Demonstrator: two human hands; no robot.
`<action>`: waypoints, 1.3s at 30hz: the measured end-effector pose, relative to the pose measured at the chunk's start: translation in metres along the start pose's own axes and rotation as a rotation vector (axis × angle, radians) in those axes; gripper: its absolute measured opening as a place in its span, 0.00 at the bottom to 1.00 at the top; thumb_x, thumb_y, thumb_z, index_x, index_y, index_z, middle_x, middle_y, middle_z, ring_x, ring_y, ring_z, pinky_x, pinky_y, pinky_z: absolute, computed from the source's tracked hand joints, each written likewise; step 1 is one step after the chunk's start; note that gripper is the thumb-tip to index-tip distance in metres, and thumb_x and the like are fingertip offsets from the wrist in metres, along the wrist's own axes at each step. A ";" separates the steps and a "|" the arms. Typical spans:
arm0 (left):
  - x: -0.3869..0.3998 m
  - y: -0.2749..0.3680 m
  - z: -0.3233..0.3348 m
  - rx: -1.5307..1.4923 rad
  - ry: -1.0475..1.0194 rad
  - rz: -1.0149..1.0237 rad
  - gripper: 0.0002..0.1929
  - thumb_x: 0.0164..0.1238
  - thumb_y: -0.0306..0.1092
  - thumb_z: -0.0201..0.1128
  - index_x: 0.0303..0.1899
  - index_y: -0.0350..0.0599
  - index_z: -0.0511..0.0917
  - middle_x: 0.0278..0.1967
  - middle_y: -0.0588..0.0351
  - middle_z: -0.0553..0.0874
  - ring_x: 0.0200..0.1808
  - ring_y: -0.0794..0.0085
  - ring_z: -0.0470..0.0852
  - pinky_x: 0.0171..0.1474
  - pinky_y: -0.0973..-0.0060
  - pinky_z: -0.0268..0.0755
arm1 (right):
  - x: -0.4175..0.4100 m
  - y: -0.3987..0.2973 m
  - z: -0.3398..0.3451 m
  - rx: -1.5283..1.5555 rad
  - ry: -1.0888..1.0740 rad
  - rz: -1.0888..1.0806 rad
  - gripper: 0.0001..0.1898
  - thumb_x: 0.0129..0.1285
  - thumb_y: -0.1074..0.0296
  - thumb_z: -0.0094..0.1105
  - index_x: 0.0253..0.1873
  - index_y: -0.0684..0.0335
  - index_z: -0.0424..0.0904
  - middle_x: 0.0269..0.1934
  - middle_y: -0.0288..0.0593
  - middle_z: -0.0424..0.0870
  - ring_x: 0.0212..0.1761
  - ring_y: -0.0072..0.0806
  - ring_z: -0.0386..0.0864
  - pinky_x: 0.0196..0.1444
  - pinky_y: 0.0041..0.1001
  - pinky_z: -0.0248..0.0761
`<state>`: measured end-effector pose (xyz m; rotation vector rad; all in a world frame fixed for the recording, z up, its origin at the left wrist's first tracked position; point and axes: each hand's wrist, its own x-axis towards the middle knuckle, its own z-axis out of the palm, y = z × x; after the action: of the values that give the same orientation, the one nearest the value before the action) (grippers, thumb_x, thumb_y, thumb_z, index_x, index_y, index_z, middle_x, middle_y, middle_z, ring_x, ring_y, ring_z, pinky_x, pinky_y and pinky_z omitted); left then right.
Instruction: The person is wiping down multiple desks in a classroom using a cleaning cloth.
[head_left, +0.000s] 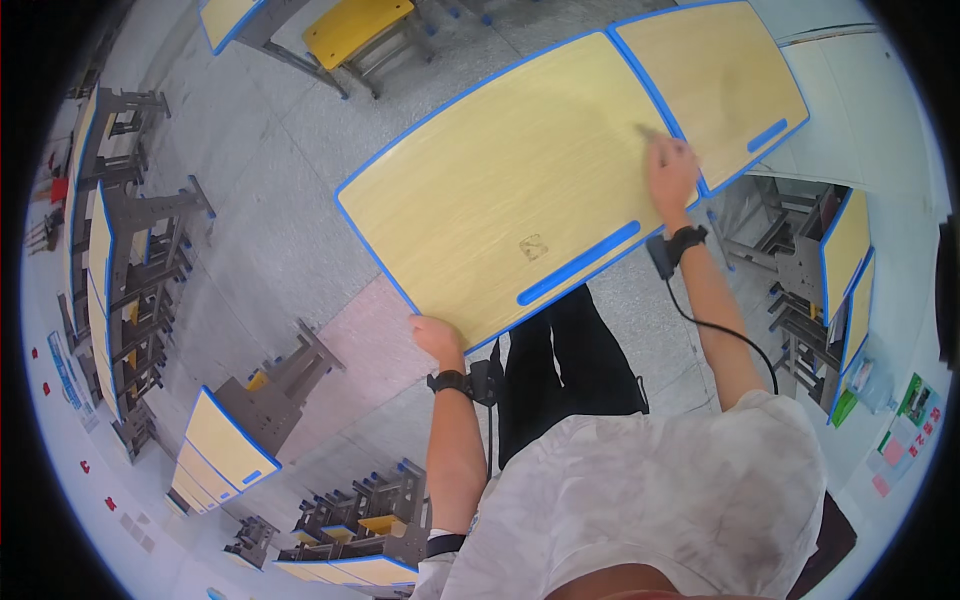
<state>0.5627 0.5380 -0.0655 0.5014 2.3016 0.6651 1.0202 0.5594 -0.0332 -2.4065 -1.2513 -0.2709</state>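
Note:
A school desk with a pale wood-grain top (510, 165) and blue edging stands before me. My left hand (439, 337) grips its near left corner, by the blue rim. Over the right part of the desktop, my right hand (671, 172) is blurred. Its fingers are closed around a small thin grey object (645, 133), too blurred to name. A dark smudged mark (534, 247) shows on the desktop, just beyond the blue pencil groove (579, 262). Both wrists wear black straps with small cabled devices.
A second desk (720, 75) adjoins the right side, close to a white wall (855, 105). Beyond the desk stands a yellow stool (356, 30). Rows of desks (225, 450) line the left and rear. A water bottle (870, 382) sits at the right. The floor (247, 142) is grey.

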 end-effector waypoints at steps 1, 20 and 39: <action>0.003 -0.002 -0.001 0.002 0.005 0.002 0.35 0.78 0.52 0.38 0.43 0.18 0.80 0.44 0.22 0.84 0.47 0.33 0.82 0.52 0.49 0.71 | 0.002 0.005 -0.002 -0.074 0.036 0.186 0.10 0.67 0.56 0.61 0.50 0.46 0.86 0.51 0.43 0.81 0.52 0.46 0.76 0.53 0.46 0.70; -0.003 -0.007 -0.074 -0.522 -0.753 -0.446 0.31 0.81 0.59 0.36 0.70 0.45 0.66 0.69 0.51 0.72 0.71 0.60 0.68 0.74 0.58 0.55 | -0.238 -0.254 -0.032 0.603 -0.445 -0.795 0.11 0.59 0.62 0.59 0.47 0.48 0.82 0.49 0.36 0.80 0.54 0.37 0.77 0.52 0.42 0.70; -0.042 -0.035 -0.090 -0.372 -0.748 -0.310 0.32 0.81 0.59 0.36 0.76 0.49 0.56 0.72 0.48 0.67 0.72 0.56 0.65 0.74 0.50 0.52 | -0.180 -0.168 -0.021 0.326 -0.146 -0.474 0.11 0.58 0.67 0.61 0.46 0.55 0.81 0.44 0.41 0.80 0.43 0.42 0.78 0.43 0.44 0.71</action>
<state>0.5232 0.4603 -0.0076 0.1614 1.4655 0.5995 0.7796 0.5030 -0.0327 -1.8628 -1.7739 -0.0183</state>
